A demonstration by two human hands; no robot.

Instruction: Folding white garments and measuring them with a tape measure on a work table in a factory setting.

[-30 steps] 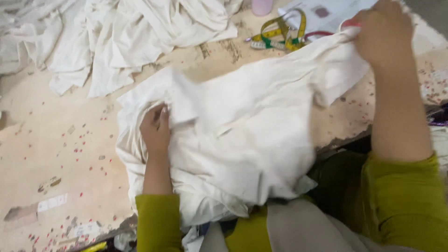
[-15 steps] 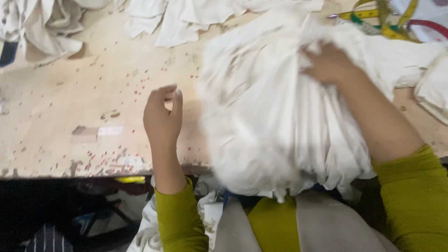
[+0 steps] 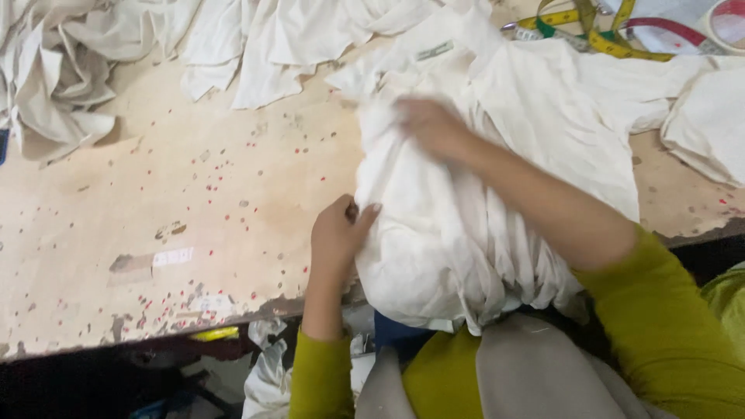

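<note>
The left hand (image 3: 338,231) sits curled, thumb up, at the white cloth's (image 3: 481,194) left edge. The right hand (image 3: 431,126), blurred, presses palm-down on the cloth's top, forearm angled across it

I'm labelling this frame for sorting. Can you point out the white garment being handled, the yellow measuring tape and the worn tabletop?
white garment (image 3: 497,155), head view, flat middle of the cloth.
yellow measuring tape (image 3: 613,45), head view, on the yellow strip.
worn tabletop (image 3: 194,202), head view, bare speckled surface.

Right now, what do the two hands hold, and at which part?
Both hold the white garment: the left hand pinches its left edge, and the right hand presses its bunched top.
</note>
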